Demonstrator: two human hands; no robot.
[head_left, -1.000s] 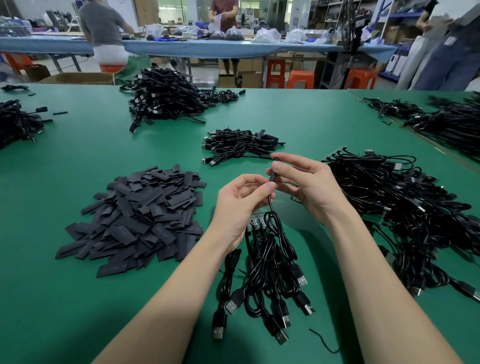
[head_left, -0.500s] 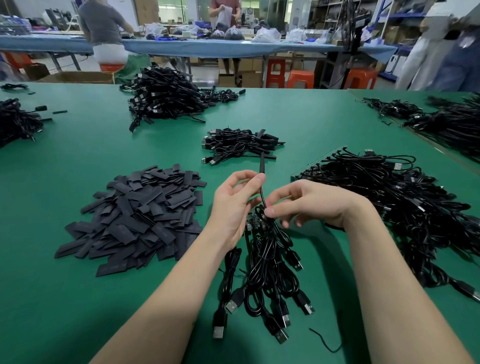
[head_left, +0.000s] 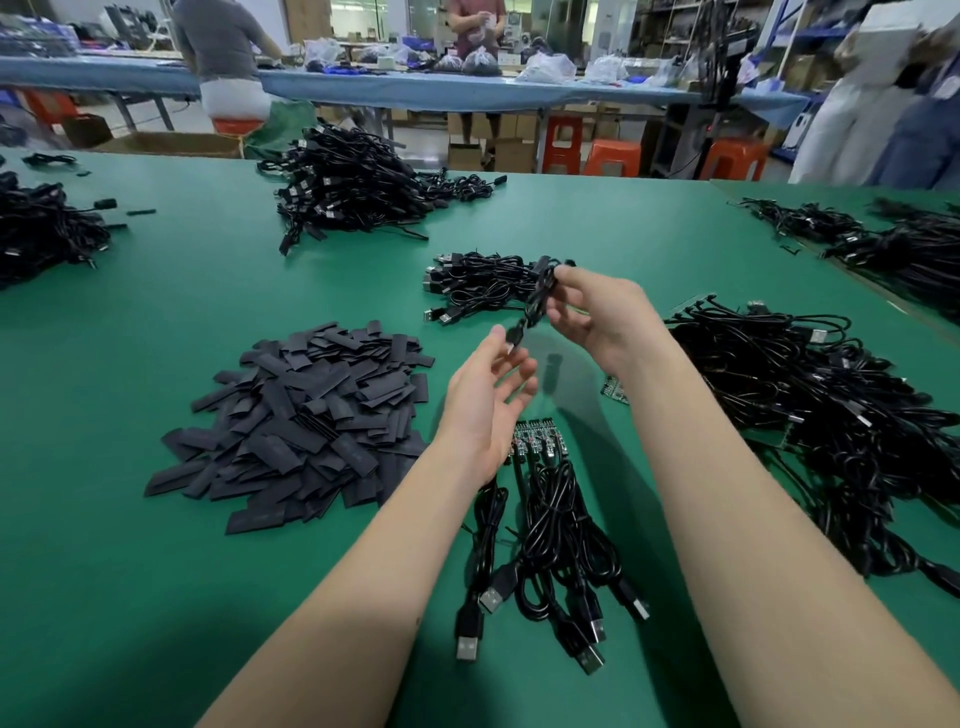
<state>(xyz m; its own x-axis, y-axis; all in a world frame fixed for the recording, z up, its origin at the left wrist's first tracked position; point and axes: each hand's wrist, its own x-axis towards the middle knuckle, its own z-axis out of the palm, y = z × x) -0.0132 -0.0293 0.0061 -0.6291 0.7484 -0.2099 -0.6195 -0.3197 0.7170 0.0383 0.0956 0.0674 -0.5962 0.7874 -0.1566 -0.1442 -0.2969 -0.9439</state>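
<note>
My right hand (head_left: 597, 317) grips a coiled black USB cable (head_left: 537, 296) and holds it up above the green table (head_left: 156, 597), close to a small heap of finished cables (head_left: 478, 283). The cable's lower end hangs down to the fingertips of my left hand (head_left: 488, 395), which is relaxed with the palm turned up; the fingers look straight and blurred. Under my wrists lie a few black USB cables with small circuit boards (head_left: 535, 441) at their far ends, plugs (head_left: 587, 660) pointing toward me.
A heap of flat black sleeve pieces (head_left: 296, 415) lies left of my hands. Big cable piles sit at the right (head_left: 831, 415), far centre (head_left: 348, 187) and far left (head_left: 41, 234). Other people work at a blue table (head_left: 467, 88) behind; orange stools stand there.
My right hand has lifted the cable off the bundle in front of me and carried it up and away toward the small heap. My left hand has let go and opened.
</note>
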